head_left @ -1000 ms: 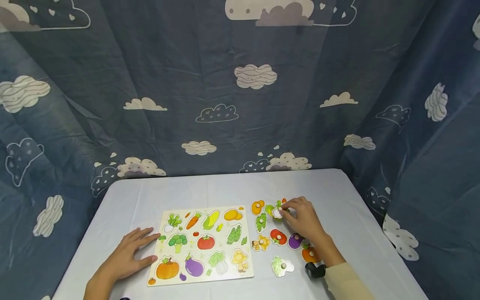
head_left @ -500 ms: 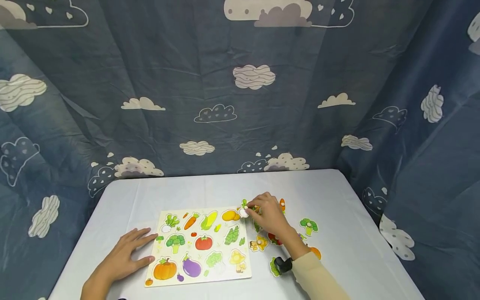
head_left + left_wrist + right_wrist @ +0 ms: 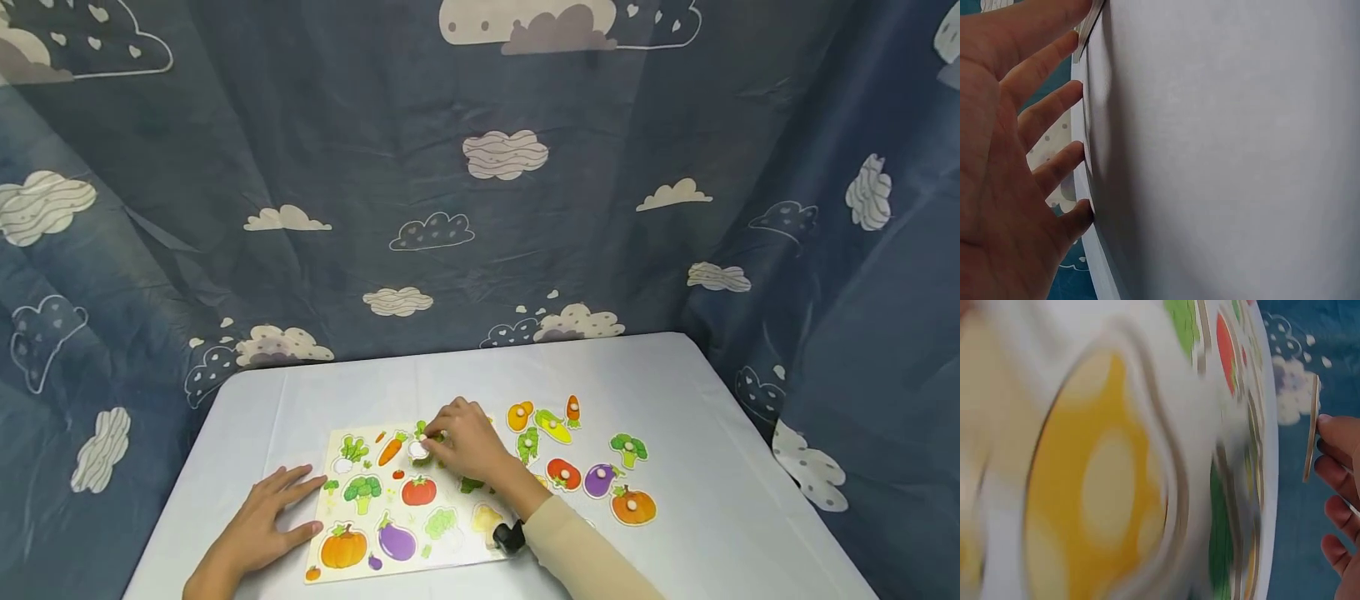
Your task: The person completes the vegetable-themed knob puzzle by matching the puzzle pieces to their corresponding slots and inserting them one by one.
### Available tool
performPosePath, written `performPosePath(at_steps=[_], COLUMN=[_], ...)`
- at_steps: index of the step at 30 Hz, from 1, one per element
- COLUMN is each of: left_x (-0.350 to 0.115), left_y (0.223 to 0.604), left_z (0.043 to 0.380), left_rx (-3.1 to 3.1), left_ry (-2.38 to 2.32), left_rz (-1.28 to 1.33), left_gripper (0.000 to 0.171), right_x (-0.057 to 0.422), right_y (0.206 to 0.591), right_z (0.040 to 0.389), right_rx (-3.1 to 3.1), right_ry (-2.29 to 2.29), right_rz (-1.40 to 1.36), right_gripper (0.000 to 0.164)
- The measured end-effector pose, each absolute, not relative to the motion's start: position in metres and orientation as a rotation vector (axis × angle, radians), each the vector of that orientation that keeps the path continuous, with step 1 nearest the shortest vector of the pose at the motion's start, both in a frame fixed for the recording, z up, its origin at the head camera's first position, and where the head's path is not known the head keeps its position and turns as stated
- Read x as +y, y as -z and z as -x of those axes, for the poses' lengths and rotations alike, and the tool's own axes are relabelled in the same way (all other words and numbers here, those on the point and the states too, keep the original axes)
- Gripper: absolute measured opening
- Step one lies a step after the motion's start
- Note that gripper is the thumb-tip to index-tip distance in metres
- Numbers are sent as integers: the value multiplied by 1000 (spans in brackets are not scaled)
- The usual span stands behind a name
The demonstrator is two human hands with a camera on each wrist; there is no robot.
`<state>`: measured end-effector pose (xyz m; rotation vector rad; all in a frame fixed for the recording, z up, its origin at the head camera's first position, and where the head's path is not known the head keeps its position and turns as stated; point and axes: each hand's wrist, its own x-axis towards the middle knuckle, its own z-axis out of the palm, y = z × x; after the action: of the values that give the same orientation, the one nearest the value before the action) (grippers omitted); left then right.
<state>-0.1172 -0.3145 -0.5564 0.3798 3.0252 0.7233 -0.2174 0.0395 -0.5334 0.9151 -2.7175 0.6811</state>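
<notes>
Puzzle board (image 3: 420, 563) flat on the white table (image 3: 300, 400). Its recesses show printed pictures: turnip print (image 3: 350, 455), carrot print (image 3: 390, 451), broccoli print (image 3: 363, 490), tomato print (image 3: 418, 492), pumpkin print (image 3: 343, 547), eggplant print (image 3: 397, 540), pale cabbage print (image 3: 441, 525), mushroom print (image 3: 486, 518), the last partly covered by the wrist device (image 3: 508, 537). Right side of board largely behind the arm.

Right hand (image 3: 472, 442): fingers narrowed, pinching the turnip piece (image 3: 417, 451) over the board's top row, just right of the carrot print. Right wrist view gives the piece edge-on, raised. Left hand (image 3: 258, 529): fingers spread, thumb and index tip at the board's left edge.

Loose right of the board: potato piece (image 3: 520, 415), corn piece (image 3: 553, 426), carrot piece (image 3: 573, 411), pea piece (image 3: 527, 444), tomato piece (image 3: 563, 474), eggplant piece (image 3: 600, 481), broccoli piece (image 3: 628, 448), pumpkin piece (image 3: 633, 505).

Against a second ago: turnip piece and right hand were among the loose pieces; half a second ago, at the board's upper right corner. Now well inside the board, with the corn piece uncovered. Left hand keeps its place.

Behind the table, dark blue curtain (image 3: 337, 275) with cloud prints. Beige sleeve (image 3: 581, 546) on the right arm.
</notes>
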Motion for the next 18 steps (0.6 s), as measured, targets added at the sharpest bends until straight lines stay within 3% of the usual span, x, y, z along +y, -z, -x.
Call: performPosePath(at_steps=[18], left_x=[-314], left_y=[555], left_z=[113], left_rx=[3046], left_ry=[-650], left_rz=[-412], left_gripper=[64], right_x=[-46], right_y=[537], right_z=[214], right_rx=[-2753], right_ry=[-596], right_rz=[-945], right_gripper=[15])
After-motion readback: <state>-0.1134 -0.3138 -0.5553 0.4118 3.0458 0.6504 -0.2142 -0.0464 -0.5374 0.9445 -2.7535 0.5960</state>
